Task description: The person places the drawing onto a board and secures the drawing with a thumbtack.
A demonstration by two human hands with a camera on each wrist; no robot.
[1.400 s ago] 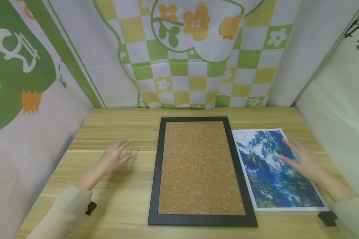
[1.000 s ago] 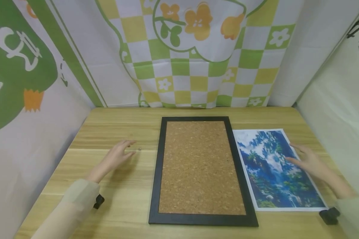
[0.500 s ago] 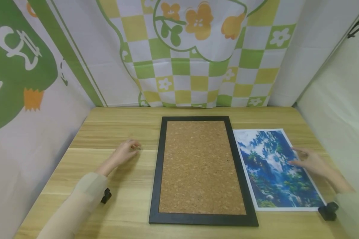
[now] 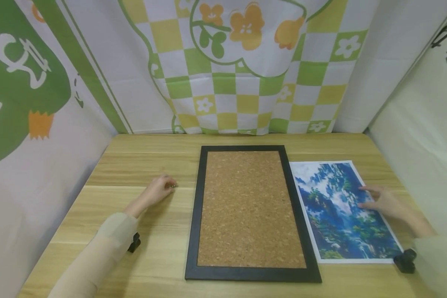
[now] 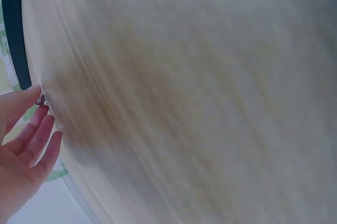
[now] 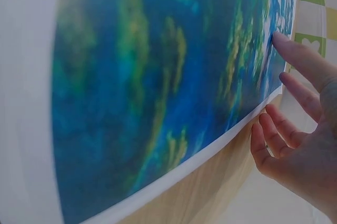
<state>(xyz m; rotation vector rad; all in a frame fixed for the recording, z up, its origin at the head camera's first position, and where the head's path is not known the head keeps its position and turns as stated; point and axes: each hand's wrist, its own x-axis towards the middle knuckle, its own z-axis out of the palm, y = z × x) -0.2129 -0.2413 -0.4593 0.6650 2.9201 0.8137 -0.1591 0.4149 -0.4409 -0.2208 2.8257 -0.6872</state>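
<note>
Currently, left hand [image 4: 158, 191] pinching tiny shiny piece [image 5: 40, 100]; right hand [image 4: 389, 203] loosely extended at print [image 4: 339, 223]; black-framed corkboard [image 4: 249, 207] between.

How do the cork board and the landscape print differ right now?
The cork board is speckled brown; the print shows blue-green mountains. The board has a black frame, while the print has a white border. The framed board looks larger than the print. Both are rectangular and lie side by side on the wooden table.
</note>
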